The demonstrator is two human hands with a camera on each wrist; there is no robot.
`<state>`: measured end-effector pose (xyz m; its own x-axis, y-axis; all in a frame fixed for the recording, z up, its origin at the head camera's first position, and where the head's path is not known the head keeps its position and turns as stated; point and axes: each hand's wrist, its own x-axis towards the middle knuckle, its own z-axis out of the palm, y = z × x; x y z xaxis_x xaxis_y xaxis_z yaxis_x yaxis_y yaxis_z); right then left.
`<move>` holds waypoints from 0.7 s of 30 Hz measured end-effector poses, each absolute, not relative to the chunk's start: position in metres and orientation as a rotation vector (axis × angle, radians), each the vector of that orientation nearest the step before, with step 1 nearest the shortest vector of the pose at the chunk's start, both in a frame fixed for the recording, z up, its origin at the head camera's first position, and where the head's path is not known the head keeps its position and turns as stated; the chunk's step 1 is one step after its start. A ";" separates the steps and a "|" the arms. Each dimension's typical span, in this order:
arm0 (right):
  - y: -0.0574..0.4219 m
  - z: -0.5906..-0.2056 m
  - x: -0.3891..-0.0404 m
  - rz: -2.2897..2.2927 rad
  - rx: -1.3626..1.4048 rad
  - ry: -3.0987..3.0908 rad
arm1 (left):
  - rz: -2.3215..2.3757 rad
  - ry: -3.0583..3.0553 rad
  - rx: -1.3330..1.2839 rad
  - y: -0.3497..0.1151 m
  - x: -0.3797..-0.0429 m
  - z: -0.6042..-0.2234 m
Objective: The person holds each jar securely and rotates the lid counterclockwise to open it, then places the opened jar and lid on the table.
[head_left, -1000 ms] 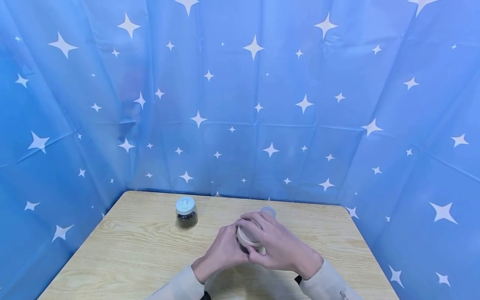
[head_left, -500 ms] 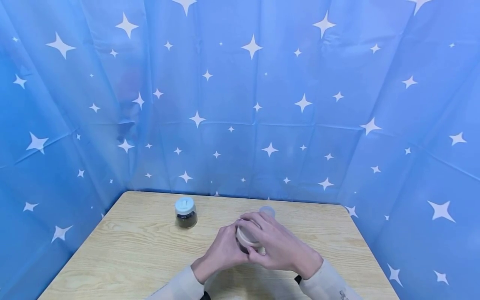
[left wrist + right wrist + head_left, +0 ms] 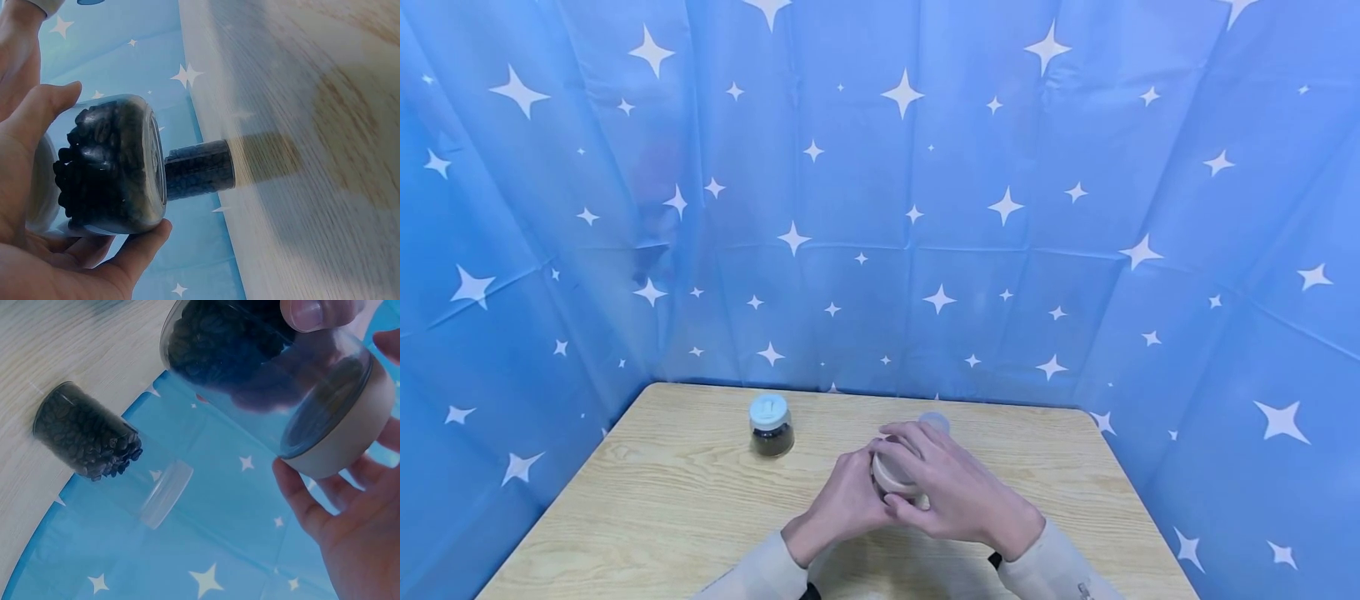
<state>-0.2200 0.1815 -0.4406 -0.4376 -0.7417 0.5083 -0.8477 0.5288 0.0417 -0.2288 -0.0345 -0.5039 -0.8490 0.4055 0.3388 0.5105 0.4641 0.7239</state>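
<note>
A clear jar partly filled with dark, bean-like pieces is held above the table between both hands. My left hand grips its body, thumb on one side and fingers round the other. On its mouth sits a pale beige lid, which my right hand holds by the rim, fingers spread around it. In the head view the two hands hide most of the jar; only part of the lid shows between them.
A shorter jar with a light blue lid and dark contents stands at the back left of the wooden table. Behind the hands stands another clear jar of dark pieces with a translucent lid. A blue star-patterned curtain surrounds the table.
My right thumb has shifted slightly left along the lid's near edge. The left hand and the standing jars have stayed in place.
</note>
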 end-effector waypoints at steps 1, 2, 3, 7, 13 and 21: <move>0.182 -0.441 -0.220 0.298 1.291 -2.294 | -1.344 -2.586 -0.812 -0.035 -0.229 -0.504; 0.181 -0.441 -0.220 0.293 1.290 -2.284 | -1.344 -2.588 -0.815 -0.035 -0.229 -0.503; 0.181 -0.441 -0.220 0.289 1.288 -2.274 | -1.347 -2.588 -0.819 -0.035 -0.229 -0.503; 0.181 -0.442 -0.220 0.286 1.278 -2.249 | -1.375 -2.590 -0.817 -0.036 -0.229 -0.503; 0.178 -0.442 -0.219 0.276 1.225 -2.257 | -1.379 -2.592 -0.810 -0.037 -0.229 -0.505; 0.177 -0.443 -0.217 0.252 1.173 -2.272 | -1.380 -2.589 -0.808 -0.037 -0.230 -0.505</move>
